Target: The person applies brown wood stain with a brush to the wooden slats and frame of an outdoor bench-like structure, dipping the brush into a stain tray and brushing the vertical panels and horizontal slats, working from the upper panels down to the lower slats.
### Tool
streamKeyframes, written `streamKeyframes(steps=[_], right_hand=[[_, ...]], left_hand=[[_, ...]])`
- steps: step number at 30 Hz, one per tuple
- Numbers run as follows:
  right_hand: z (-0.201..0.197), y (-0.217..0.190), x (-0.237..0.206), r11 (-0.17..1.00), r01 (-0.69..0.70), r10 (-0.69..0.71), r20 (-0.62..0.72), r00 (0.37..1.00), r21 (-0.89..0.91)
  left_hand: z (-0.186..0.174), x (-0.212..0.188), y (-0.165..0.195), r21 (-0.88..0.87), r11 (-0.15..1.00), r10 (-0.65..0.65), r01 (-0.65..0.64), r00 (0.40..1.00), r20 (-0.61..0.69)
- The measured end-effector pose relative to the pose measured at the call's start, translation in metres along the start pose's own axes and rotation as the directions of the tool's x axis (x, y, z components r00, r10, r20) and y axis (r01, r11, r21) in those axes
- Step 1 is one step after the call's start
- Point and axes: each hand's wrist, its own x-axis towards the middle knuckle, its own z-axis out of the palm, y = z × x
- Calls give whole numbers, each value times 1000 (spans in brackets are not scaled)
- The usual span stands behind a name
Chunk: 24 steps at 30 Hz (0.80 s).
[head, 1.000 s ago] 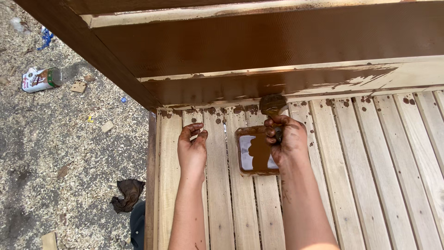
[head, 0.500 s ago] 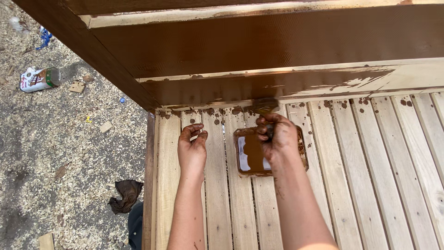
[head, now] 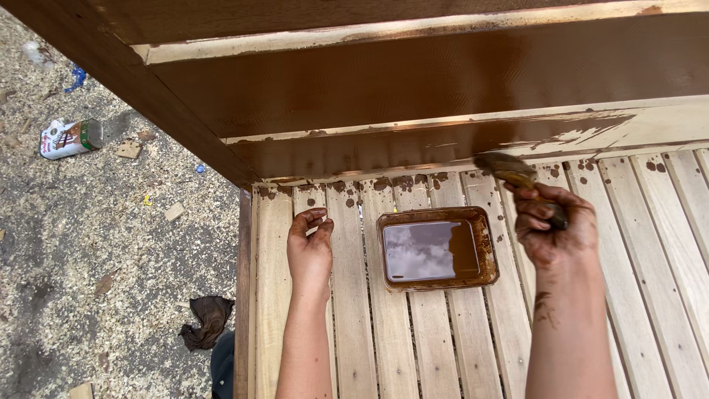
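A person's right hand (head: 555, 225), smeared with brown stain, closes around the handle of a paintbrush (head: 517, 177), whose loaded bristles point up and to the left of the knuckles and meet the lower edge of a wooden rail (head: 443, 140). The rail is dark brown above and to the left of the brush, while bare pale wood shows to the right of it. The left hand (head: 309, 247) rests palm-down on the slatted wooden surface (head: 657, 244), its fingers curled loosely and holding nothing. Between the two hands, just to the right of the left one, a shallow rectangular tray (head: 436, 248) of brown stain sits on the slats, its liquid mirroring a cloudy sky. Brown drips spot the slats just beyond both hands. Well off to the left of the left hand, on sawdust-covered ground (head: 88, 258), lie a tipped-over can (head: 68, 138) and a dark crumpled rag (head: 207, 319).
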Motion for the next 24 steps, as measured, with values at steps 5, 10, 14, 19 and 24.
streamKeyframes(steps=[5, 10, 14, 19, 24], right_hand=[[19, -13, -1, 913, 249, -265, -4, 964, -324], [96, 126, -68, 796, 1, 12, 19, 1000, -605], [106, 83, -77, 920, -60, 106, 98, 990, -388], [85, 57, -66, 919, 115, -125, -2, 992, -378], [88, 77, -70, 940, -36, 86, 133, 987, -339]], left_hand=[[9, -5, -4, 16, 1000, 1, -2, 999, 32], [20, -7, -6, -5, 1000, 28, -28, 999, 39], [21, -5, -7, -30, 998, 52, -51, 997, 59], [17, -6, -13, 11, 1000, 29, -29, 998, 48], [26, -12, -17, 45, 999, -24, 21, 998, 67]])
